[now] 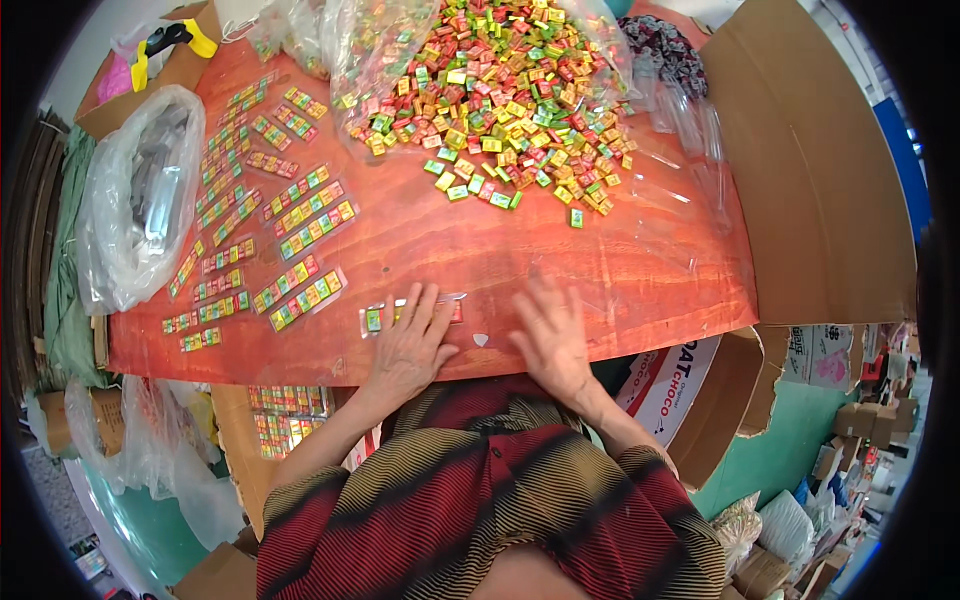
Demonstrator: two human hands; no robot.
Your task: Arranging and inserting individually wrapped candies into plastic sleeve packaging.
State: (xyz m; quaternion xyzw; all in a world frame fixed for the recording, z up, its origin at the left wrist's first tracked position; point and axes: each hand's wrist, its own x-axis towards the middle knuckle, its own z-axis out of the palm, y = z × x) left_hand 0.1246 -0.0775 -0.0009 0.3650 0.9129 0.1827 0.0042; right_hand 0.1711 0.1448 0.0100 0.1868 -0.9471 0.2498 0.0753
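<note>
My left hand [412, 335] lies flat with its fingers stretched over a clear plastic sleeve [373, 320] holding a row of small coloured boxes, near the table's front edge. A green box shows left of the fingers and a red one to their right; the middle of the row is hidden. My right hand [556, 340] is spread over the red wood-grain table [480, 250], slightly blurred, holding nothing. Between the hands sits a small white chip [480, 340]. At the far middle spreads a large heap of little red, yellow and green boxes [510, 100].
Filled sleeves [310, 220] lie in rows at the left, beside a clear plastic bag [140, 200]. Empty clear sleeves [680, 195] are at the right, next to a tall cardboard box [810, 160]. An open carton [290, 420] of filled sleeves stands below the front edge.
</note>
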